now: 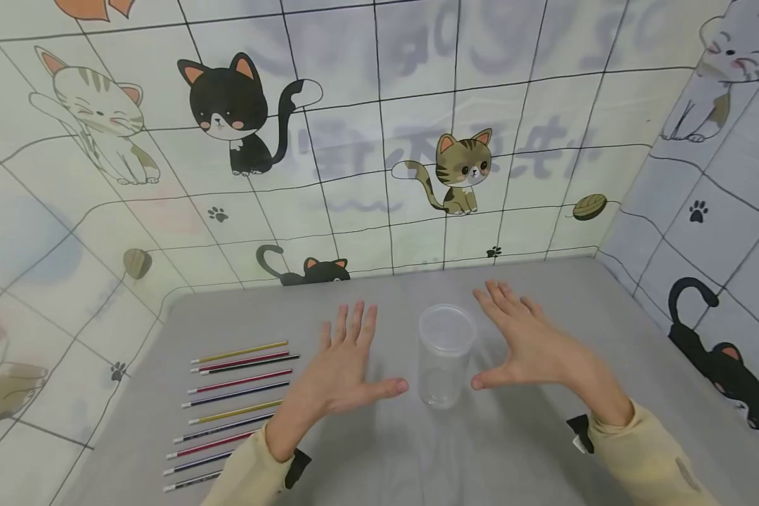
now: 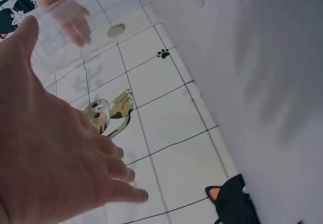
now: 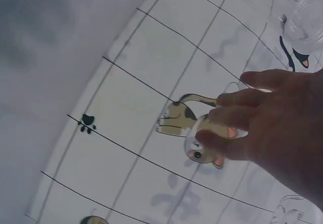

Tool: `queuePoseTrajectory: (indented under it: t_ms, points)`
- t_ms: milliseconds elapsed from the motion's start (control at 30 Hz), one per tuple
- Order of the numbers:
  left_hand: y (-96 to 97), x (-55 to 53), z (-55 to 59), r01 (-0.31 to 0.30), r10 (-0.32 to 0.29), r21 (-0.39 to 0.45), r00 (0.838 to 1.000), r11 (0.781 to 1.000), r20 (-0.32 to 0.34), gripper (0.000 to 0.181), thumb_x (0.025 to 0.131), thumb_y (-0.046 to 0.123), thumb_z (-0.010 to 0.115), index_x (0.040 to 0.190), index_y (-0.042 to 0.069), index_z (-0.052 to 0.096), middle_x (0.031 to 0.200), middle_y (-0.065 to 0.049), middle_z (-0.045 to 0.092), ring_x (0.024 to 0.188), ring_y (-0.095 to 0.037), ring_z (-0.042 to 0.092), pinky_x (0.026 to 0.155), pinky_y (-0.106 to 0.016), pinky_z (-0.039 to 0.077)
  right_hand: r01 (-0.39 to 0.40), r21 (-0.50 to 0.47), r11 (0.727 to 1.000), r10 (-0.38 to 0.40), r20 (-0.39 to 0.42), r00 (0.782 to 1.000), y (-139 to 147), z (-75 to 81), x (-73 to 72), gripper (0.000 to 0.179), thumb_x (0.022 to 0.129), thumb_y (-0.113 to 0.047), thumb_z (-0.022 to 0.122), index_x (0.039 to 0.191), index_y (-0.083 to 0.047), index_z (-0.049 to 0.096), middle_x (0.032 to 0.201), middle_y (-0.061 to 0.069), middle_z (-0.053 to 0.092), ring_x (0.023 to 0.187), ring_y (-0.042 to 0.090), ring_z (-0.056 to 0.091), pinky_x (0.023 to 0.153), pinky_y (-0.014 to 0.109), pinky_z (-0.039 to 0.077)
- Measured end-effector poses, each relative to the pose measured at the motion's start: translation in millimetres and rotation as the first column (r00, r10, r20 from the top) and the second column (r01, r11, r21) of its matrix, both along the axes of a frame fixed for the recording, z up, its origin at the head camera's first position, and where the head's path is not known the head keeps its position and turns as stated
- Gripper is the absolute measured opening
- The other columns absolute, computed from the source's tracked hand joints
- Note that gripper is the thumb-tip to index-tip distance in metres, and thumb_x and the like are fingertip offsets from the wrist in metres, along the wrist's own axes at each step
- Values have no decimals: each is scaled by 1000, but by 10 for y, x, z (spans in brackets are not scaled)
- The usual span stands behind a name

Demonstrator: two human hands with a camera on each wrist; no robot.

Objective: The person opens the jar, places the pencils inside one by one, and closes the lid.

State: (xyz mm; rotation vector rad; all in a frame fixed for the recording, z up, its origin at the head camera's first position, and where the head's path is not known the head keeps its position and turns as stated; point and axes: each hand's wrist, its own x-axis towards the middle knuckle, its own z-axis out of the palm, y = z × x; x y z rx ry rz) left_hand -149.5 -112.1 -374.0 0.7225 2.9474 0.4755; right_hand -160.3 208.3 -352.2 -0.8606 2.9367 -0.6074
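A clear plastic jar [image 1: 443,369] stands upright on the grey table between my two hands, its round top looking whitish, like a translucent lid. On its left, my left hand [image 1: 348,369] hovers with straight, spread fingers, the thumb pointing at the jar with a small gap. My right hand [image 1: 534,344] mirrors it on the other side; its thumb tip comes very near the jar's wall, and both palms hold nothing. In the left wrist view the jar [image 2: 53,50] shows beyond the left thumb. The right wrist view catches only part of the jar [image 3: 305,27].
Several pencils [image 1: 240,387] in yellow, red, blue and black lie in a roughly parallel column at the left, white ends leftward; my left forearm covers some of them. A cat-print tiled curtain [image 1: 354,154] rises behind and along both sides of the table [image 1: 392,464].
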Motion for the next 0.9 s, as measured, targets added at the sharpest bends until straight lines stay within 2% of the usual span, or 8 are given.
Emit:
queuePoseTrajectory:
  t_ms: [133, 233, 300, 400, 533, 600, 800, 900]
  points:
    - [33, -73, -34, 66, -71, 185, 997, 981, 21, 111, 86, 71, 60, 161, 11, 4, 166, -11, 6, 151, -27, 0, 118, -52, 15, -84, -211, 974, 97, 53, 994, 33, -203, -88, 119, 71, -54, 86, 155, 4, 24, 159, 24, 25, 144, 43, 25, 109, 65, 25]
    - [91, -138, -23, 95, -114, 365, 993, 926, 29, 104, 86, 61, 68, 161, 15, 13, 165, -6, 18, 150, -22, 12, 115, -51, 24, -124, -374, 919, 162, 71, 984, 18, -388, -139, 109, 73, -37, 90, 156, -3, 29, 154, 14, 40, 139, 36, 38, 107, 60, 35]
    - [149, -176, 3, 120, -141, 468, 990, 875, 10, 100, 84, 53, 74, 160, 18, 20, 162, -2, 25, 148, -20, 22, 113, -52, 28, -139, -480, 866, 206, 89, 974, -10, -493, -156, 103, 73, -28, 91, 155, -8, 32, 149, 8, 47, 136, 32, 44, 105, 58, 38]
    - [256, -225, 42, 181, -175, 546, 983, 818, -63, 97, 81, 46, 80, 157, 18, 28, 157, 2, 35, 143, -17, 33, 111, -50, 33, -145, -626, 766, 282, 125, 951, -53, -619, -165, 97, 74, -11, 90, 154, -12, 35, 144, 6, 52, 132, 28, 49, 106, 51, 41]
    - [391, -270, 65, 235, -200, 577, 972, 782, -125, 96, 77, 41, 85, 155, 15, 34, 154, 4, 41, 139, -11, 38, 110, -47, 35, -127, -731, 670, 352, 162, 922, -90, -744, -157, 95, 75, 1, 86, 154, -15, 35, 144, 10, 51, 127, 26, 53, 104, 42, 44]
    - [440, -295, 52, 252, -218, 591, 967, 766, -131, 97, 75, 39, 87, 154, 14, 35, 153, 3, 42, 139, -10, 38, 110, -45, 36, -116, -745, 657, 357, 172, 918, -101, -809, -149, 94, 76, 1, 85, 154, -14, 35, 143, 12, 51, 124, 26, 55, 102, 40, 45]
    - [540, -347, -3, 261, -264, 639, 960, 724, -94, 101, 73, 31, 89, 154, 10, 32, 155, -1, 39, 141, -11, 34, 112, -42, 33, -94, -730, 677, 315, 172, 933, -164, -919, -110, 92, 76, -5, 87, 151, 0, 35, 140, 15, 52, 122, 23, 56, 101, 37, 46]
    - [592, -351, -9, 248, -267, 652, 961, 716, -72, 104, 70, 30, 91, 154, 10, 33, 155, -1, 39, 141, -14, 36, 111, -44, 34, -92, -731, 676, 319, 179, 931, -185, -931, -94, 91, 76, -6, 87, 150, -2, 35, 139, 15, 52, 122, 23, 56, 100, 37, 46]
